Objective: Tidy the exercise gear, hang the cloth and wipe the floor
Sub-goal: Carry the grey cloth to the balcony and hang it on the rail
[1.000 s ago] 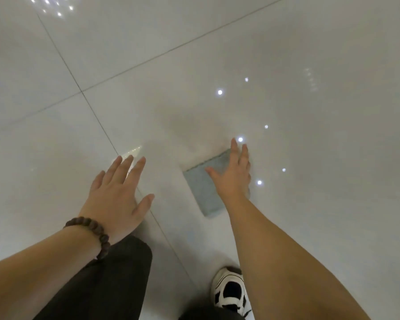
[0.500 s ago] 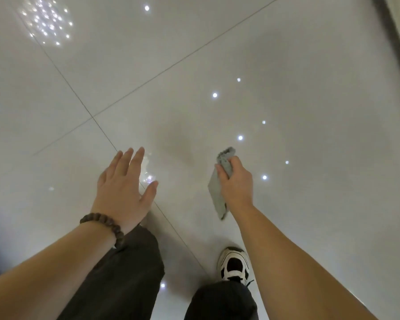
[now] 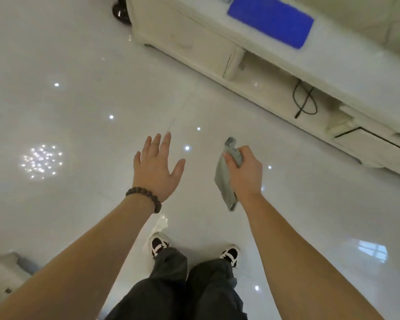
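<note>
**Glossy floor, cloth lifted clear**

Pale tiled floor (image 3: 79,100) spreads wide on the left; a cream cabinet (image 3: 194,42) edges the upper right. The right hand (image 3: 245,174) grips the grey cloth (image 3: 223,179), fingers curled round it, above the floor. The left hand (image 3: 156,167) hovers with fingers straight and spread, beside it but apart.

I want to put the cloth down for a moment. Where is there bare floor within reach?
The glossy white tile floor lies bare ahead of the open left hand and to its left. The right hand grips the grey cloth. Farther right it is crowded: the cream low cabinet with a black cable in its open shelf.
</note>
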`<state>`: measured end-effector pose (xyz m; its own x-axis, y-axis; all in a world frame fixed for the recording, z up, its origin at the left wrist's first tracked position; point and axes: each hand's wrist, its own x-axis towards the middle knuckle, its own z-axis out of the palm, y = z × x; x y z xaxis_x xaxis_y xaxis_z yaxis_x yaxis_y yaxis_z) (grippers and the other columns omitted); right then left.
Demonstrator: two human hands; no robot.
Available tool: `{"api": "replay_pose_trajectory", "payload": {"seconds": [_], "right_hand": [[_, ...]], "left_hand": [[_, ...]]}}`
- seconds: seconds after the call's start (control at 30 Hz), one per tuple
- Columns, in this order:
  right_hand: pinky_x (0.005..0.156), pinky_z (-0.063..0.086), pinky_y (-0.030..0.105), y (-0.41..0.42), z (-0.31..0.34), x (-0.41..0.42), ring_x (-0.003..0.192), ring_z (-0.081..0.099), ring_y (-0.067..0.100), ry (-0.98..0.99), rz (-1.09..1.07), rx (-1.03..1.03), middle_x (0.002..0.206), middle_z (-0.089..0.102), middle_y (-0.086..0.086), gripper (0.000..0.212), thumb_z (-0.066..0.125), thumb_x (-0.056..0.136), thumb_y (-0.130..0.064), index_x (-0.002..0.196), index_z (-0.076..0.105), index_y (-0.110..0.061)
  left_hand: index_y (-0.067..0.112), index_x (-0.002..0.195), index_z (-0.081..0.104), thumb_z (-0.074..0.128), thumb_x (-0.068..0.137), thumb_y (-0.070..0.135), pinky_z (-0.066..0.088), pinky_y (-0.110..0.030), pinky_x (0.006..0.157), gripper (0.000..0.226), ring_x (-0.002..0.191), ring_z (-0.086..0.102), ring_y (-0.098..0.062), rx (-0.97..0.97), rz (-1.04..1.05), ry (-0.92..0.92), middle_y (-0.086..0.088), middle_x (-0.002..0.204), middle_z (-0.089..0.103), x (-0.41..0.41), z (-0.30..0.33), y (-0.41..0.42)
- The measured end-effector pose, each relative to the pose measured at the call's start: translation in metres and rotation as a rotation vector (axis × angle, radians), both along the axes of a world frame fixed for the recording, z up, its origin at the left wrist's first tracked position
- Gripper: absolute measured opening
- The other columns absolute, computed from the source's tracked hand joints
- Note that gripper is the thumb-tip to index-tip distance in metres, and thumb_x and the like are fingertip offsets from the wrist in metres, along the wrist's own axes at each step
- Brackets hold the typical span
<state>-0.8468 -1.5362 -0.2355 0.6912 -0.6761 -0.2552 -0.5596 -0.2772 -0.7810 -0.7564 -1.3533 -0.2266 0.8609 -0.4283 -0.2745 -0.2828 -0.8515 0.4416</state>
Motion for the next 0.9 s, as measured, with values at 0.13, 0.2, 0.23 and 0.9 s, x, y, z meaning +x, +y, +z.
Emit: {"api": "replay_pose_trajectory", "payload": {"seconds": [0.13,0.2,0.23,0.9], "right_hand": [[0.056,0.041,0.031,-0.036,0.108,-0.049,0.064,0.052,0.016,-0.048,-0.039,-0.077,0.069,0.055,-0.002,0.023,0.059,0.092,-0.034,0.083,0.048,-0.016],[0.059,0.043,0.033,-0.059,0.151,-0.084,0.070,0.056,0.019,-0.057,-0.090,-0.124,0.074,0.059,0.001,0.020,0.059,0.092,-0.034,0.086,0.051,-0.016],[0.062,0.045,0.035,-0.070,0.168,-0.104,0.072,0.057,0.021,-0.062,-0.121,-0.154,0.075,0.060,0.004,0.020,0.059,0.091,-0.033,0.087,0.053,-0.015],[0.064,0.043,0.028,-0.207,0.334,-0.664,0.076,0.055,0.012,0.128,-1.113,-0.565,0.081,0.058,-0.007,0.013,0.056,0.093,-0.033,0.088,0.057,-0.021]], "left_hand": [[0.023,0.153,0.011,0.040,0.096,0.050,0.014,-0.049,0.117,0.070,0.148,0.005,-0.021,-0.069,-0.148,-0.071,-0.006,0.160,0.016,-0.011,0.082,-0.051],[0.023,0.153,0.011,0.040,0.096,0.050,0.013,-0.048,0.117,0.069,0.148,0.005,-0.021,-0.107,-0.227,-0.092,-0.005,0.160,0.015,-0.026,0.116,-0.085],[0.023,0.153,0.011,0.040,0.096,0.050,0.013,-0.048,0.118,0.069,0.148,0.005,-0.021,-0.123,-0.272,-0.100,-0.005,0.160,0.015,-0.036,0.131,-0.104],[0.022,0.151,0.020,0.038,0.094,0.051,0.011,-0.047,0.117,0.067,0.147,0.010,-0.021,-0.508,-1.389,-0.237,-0.003,0.159,0.020,-0.547,0.328,-0.483]]}}
